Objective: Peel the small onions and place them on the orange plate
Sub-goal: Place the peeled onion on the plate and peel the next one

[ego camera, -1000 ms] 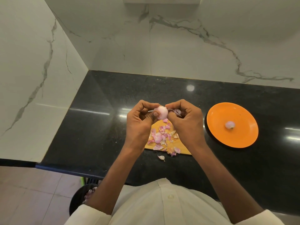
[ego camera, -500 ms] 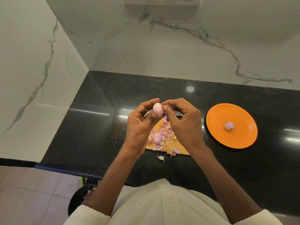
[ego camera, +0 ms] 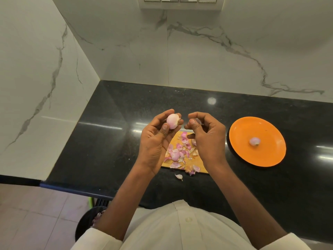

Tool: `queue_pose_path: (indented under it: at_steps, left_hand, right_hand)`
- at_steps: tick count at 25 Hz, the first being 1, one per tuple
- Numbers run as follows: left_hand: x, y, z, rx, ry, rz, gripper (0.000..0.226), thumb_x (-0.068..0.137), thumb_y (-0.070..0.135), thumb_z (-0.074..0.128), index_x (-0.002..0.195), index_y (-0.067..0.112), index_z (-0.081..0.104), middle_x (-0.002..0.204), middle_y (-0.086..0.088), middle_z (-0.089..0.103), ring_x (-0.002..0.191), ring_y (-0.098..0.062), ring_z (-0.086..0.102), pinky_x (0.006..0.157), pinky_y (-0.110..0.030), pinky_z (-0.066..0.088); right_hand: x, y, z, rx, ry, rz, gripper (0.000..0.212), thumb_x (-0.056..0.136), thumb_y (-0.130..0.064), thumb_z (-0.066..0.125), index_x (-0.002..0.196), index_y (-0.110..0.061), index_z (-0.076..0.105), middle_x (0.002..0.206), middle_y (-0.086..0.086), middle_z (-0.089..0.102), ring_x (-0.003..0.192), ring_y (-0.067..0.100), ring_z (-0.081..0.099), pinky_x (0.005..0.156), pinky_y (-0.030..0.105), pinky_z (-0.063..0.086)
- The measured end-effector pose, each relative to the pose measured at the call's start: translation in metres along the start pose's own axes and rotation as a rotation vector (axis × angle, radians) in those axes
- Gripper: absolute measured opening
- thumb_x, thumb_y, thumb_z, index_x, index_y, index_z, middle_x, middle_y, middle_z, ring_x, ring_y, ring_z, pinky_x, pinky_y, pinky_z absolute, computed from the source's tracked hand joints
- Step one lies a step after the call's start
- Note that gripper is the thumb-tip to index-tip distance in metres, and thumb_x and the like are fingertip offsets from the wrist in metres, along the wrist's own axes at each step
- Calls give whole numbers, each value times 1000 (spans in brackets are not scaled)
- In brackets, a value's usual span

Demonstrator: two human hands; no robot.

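1. Since a moment ago the two hands have drawn apart: the right hand [ego camera: 207, 136] has pulled away from the small onion [ego camera: 173, 121], taking a scrap of peel [ego camera: 197, 121] with it.
2. The left hand [ego camera: 156, 139] pinches the onion between thumb and fingertips, raised above the worktop [ego camera: 111, 141], root end facing the right hand, probably so the remaining skin is easy to reach.
3. The right hand's fingers are curled, pinching the thin peel scrap just beside the onion but clear of it.
4. Below the hands lies a wooden cutting board [ego camera: 200, 163] littered with pink onion skins [ego camera: 178, 154], evidently the spot where peelings are dropped.
5. One stray skin [ego camera: 179, 176] lies on the worktop just off the board's near edge.
6. To the right, well apart from the hands, sits the orange plate [ego camera: 266, 156] holding one peeled onion [ego camera: 254, 141].
7. The held onion looks mostly pale and smooth, so peeling seems nearly done; placing it on the plate likely comes soon.
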State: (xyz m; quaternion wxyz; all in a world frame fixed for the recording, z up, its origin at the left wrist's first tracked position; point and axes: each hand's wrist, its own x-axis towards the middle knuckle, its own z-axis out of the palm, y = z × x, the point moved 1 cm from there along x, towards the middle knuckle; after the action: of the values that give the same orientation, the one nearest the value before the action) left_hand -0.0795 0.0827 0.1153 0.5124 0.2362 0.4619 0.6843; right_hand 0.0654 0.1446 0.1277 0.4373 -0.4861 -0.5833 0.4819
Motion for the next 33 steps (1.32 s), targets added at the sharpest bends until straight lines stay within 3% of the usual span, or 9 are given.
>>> queue_pose_path:
  at_steps: [4,7,12,17,21,24,30,33]
  left_hand:
    - [2,-1,-10,-7,41,-34,36,98,6,64,134,6,65,142,-18,64,136,-36,59,119,-56,41]
    - [0,1,-11,-2,41,-38,53,89,12,73,141,11,61,138,-17,67,134,-38,60,117,-59,43]
    - [-2,6,-4,37,-42,9,63,92,6,69,151,11,47,137,-15,68,129,-32,66,105,-45,56]
    - [-3,5,-7,255,5,61,55,84,17,80,136,13,62,130,-10,69,122,-29,69,101,-51,58]
    - [-4,8,-8,259,-59,61,45,86,13,74,131,11,68,129,-5,73,123,-25,69,96,-35,60]
    - [-2,8,-7,282,-115,71,44,93,13,69,137,12,64,137,-5,70,129,-25,65,102,-39,58]
    - [2,4,-10,428,-163,116,34,106,5,53,139,4,62,132,-9,70,115,-28,69,88,-34,61]
    - [4,4,-12,475,-193,141,36,107,4,52,141,7,62,134,-12,68,117,-35,67,89,-38,61]
  right_hand:
    - [2,9,0,-63,-111,58,24,104,-10,62,115,-25,77,111,-12,75,106,9,71,91,42,63]
    - [0,6,4,-59,-165,63,22,104,-16,63,120,-25,76,116,-13,75,112,4,68,100,39,59]
    - [0,-2,4,-5,-194,-14,24,103,-22,65,124,-26,75,119,-12,74,115,6,68,98,33,59]
    - [1,1,-1,-79,-203,-53,22,100,-24,70,120,-23,77,110,-10,76,104,7,72,90,32,63]
    - [1,-2,-7,-130,-207,-158,30,99,-22,72,129,-19,74,110,-5,77,101,6,72,86,24,62]
    - [1,-2,-9,-193,-233,-261,32,98,-22,73,130,-15,73,115,-2,78,103,6,73,87,28,63]
    - [3,-2,-12,-292,-256,-327,35,98,-25,73,132,-16,72,112,-3,79,95,6,74,83,26,63]
    - [2,-4,-11,-291,-254,-342,33,98,-28,70,129,-16,73,102,-2,79,86,11,74,78,27,63]
